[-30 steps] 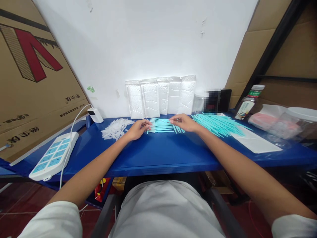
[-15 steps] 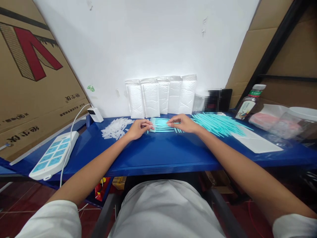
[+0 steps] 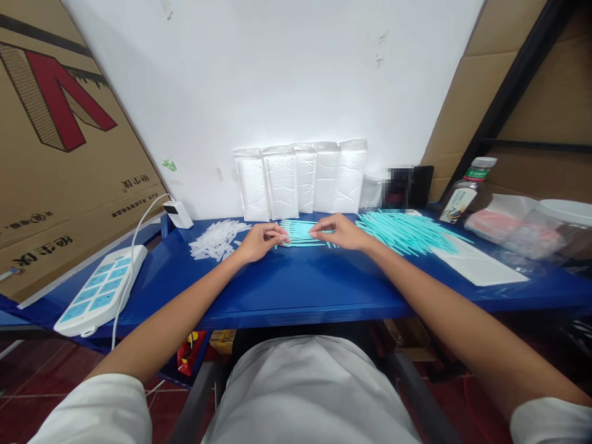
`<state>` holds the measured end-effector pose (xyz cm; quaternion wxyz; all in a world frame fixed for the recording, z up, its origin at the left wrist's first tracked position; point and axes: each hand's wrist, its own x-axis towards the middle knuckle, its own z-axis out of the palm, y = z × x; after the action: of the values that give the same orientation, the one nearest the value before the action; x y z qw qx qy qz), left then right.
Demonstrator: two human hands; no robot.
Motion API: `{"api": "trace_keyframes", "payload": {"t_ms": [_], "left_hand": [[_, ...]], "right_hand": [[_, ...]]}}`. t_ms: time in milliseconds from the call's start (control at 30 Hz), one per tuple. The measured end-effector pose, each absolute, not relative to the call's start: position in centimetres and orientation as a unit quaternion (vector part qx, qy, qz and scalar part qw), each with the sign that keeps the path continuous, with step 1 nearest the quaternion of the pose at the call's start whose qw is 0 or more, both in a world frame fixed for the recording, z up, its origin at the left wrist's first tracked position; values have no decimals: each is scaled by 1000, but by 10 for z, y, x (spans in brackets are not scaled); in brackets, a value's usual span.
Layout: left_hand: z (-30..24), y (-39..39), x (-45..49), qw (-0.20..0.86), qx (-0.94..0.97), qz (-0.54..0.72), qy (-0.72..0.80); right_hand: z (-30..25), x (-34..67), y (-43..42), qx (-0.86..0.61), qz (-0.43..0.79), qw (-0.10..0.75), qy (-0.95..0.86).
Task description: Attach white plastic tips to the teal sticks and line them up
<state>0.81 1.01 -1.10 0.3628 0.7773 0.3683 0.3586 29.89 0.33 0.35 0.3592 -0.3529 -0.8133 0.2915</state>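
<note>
A small row of teal sticks lies side by side on the blue table between my hands. My left hand has its fingers curled against the left ends of these sticks. At the right ends, my right hand pinches them with bent fingers. A big loose heap of teal sticks spreads to the right of my right hand. Left of my left hand lies a pile of clear plastic sleeves.
White padded envelopes lean on the wall behind the sticks. A white power strip and charger sit at the left beside a cardboard box. A bottle, plastic bags, a white sheet and a tub stand right.
My right hand has slid left along the row of sticks, closing the gap to my left hand. The left hand has barely moved.
</note>
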Motion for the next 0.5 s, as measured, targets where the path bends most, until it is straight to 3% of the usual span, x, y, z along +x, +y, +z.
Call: {"api": "trace_keyframes", "payload": {"t_ms": [367, 500], "left_hand": [[-18, 2, 13, 397, 752, 398, 345], [-12, 6, 15, 410, 732, 427, 338]], "right_hand": [[2, 283, -5, -315, 300, 399, -807], [1, 277, -3, -324, 382, 436, -748]]}}
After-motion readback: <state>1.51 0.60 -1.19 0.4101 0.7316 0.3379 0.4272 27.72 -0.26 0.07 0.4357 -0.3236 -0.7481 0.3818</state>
